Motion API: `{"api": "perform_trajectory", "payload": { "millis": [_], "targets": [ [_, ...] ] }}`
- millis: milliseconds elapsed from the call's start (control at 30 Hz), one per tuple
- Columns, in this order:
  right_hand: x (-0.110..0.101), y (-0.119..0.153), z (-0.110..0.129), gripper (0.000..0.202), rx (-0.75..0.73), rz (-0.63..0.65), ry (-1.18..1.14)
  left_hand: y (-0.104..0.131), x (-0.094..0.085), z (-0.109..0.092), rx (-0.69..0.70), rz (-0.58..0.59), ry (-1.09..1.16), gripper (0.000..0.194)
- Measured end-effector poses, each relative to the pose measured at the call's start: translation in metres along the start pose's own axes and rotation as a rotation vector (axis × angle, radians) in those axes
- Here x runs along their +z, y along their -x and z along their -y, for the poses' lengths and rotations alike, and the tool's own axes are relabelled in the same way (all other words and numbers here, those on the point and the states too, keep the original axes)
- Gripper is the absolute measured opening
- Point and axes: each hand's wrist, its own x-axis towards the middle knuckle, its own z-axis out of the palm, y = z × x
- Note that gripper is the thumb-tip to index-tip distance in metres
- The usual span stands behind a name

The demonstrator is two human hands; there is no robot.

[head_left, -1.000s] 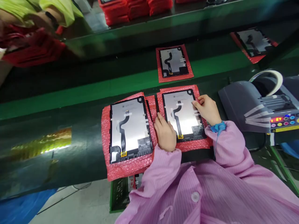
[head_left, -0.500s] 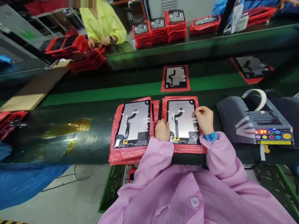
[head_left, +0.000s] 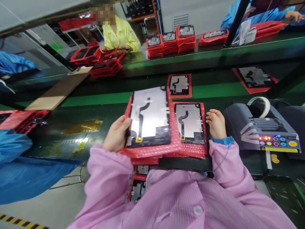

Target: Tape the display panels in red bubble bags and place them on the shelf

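Observation:
My left hand (head_left: 116,133) grips the left edge of a tablet display panel (head_left: 156,117), thumb on top, together with the red bubble-wrap bag (head_left: 175,136) under it. The panel is raised and slightly blurred, its grey back and black flex cable facing up. It partly covers a second display panel (head_left: 192,122), which lies on stacked red bubble-wrap bags (head_left: 190,151) to the right. Just right of that panel is my right hand (head_left: 216,123), its fingers loosely bent and apart, with nothing visible in them. A blue band circles the right wrist.
A grey tape dispenser (head_left: 269,127) with a tape roll stands at right. Further panels on red bags, including one panel (head_left: 179,85), lie on the green belt. Across it, a person in yellow (head_left: 121,36) works beside stacks of bagged panels (head_left: 186,39). Blue sleeves show at left.
My left hand has left the right-hand panel and now holds the left panel with its bag, raised and moved right. My right hand has moved off the right panel's edge, fingers loosened.

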Motion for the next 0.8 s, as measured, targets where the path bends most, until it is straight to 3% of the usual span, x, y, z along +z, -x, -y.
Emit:
{"api": "perform_trajectory", "payload": {
  "millis": [100, 200, 300, 433, 500, 600, 733, 800],
  "targets": [
    [0.004, 0.005, -0.001, 0.033, 0.009, 0.079, 0.012, -0.024, -0.043, 0.016, -0.208, 0.066, 0.146, 0.026],
    [0.006, 0.007, -0.002, 0.032, 0.003, 0.084, 0.036, -0.041, -0.06, 0.04, -0.312, 0.058, 0.084, 0.034],
    [0.006, 0.006, -0.003, 0.031, 0.004, 0.071, 0.049, -0.048, -0.069, 0.05, -0.25, 0.06, -0.204, 0.04],
    [0.006, 0.006, -0.002, 0.03, 0.043, 0.063, 0.061, -0.069, -0.069, 0.02, 0.009, -0.033, -0.854, 0.023],
    [0.006, 0.007, -0.001, 0.029, 0.062, 0.065, 0.073, -0.099, -0.049, -0.004, 0.161, -0.045, -1.105, 0.018],
    [0.007, 0.007, 0.001, 0.027, 0.08, 0.067, 0.092, -0.168, 0.015, -0.029, 0.203, 0.067, -1.17, 0.021],
    [0.004, 0.003, -0.001, 0.025, 0.093, 0.053, 0.098, -0.262, 0.116, -0.026, 0.16, 0.18, -1.158, 0.036],
    [0.001, -0.001, -0.003, 0.023, 0.094, 0.04, 0.098, -0.292, 0.15, -0.018, 0.208, 0.251, -1.113, 0.038]
  ]
}}
